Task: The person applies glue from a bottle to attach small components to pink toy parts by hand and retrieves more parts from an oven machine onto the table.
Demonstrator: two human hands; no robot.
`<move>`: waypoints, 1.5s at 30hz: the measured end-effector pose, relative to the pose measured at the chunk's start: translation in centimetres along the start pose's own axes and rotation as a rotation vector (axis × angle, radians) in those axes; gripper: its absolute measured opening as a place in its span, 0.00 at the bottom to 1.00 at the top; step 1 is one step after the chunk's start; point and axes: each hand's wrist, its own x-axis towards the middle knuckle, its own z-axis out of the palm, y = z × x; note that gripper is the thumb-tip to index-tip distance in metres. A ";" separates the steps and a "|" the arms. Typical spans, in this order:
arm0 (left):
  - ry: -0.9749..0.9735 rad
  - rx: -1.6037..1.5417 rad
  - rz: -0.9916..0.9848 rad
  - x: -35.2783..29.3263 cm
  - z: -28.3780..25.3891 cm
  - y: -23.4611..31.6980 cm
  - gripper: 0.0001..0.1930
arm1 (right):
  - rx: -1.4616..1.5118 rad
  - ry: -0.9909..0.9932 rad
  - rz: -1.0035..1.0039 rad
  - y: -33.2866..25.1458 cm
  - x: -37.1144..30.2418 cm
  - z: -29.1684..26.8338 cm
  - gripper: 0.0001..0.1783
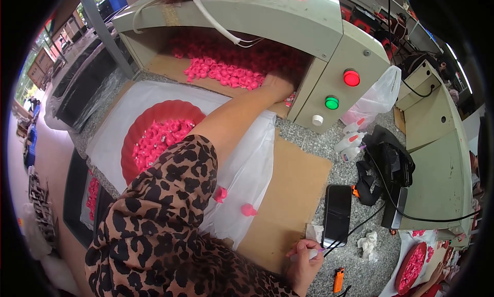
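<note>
My left arm, in a leopard-print sleeve, reaches into an open-fronted cream machine (303, 34). My left hand (278, 86) is at the right end of its opening, beside a heap of small pink pieces (224, 74); its fingers are lost in shadow. At the lower right, my right hand (305, 263) is closed round a small white squeeze bottle (312, 254) with a thin purple tip. Under my left arm stands a red scalloped bowl (135, 127) filled with pink pieces (158, 142), some showing shiny metal bits. Two loose pink pieces (248, 210) lie near my sleeve.
White sheeting (257, 168) and brown cardboard (293, 184) cover part of the speckled worktop. Right of them lie a black phone (337, 214), an orange lighter (338, 280), crumpled tissue (367, 245) and a black bag (391, 158). A co-worker's hand (437, 274) shows at far right.
</note>
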 end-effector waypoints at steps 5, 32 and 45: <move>-0.012 -0.041 -0.033 0.1 0.3 -0.5 0.11 | 0.078 -0.013 0.032 -0.3 -0.2 0.2 0.06; -0.357 -0.707 0.025 -19.6 -11.2 12.5 0.14 | 0.000 -0.053 0.045 0.7 1.3 0.4 0.20; -0.239 -0.307 0.396 -24.4 -13.6 16.7 0.11 | 0.114 -0.085 0.029 1.0 1.4 -0.1 0.17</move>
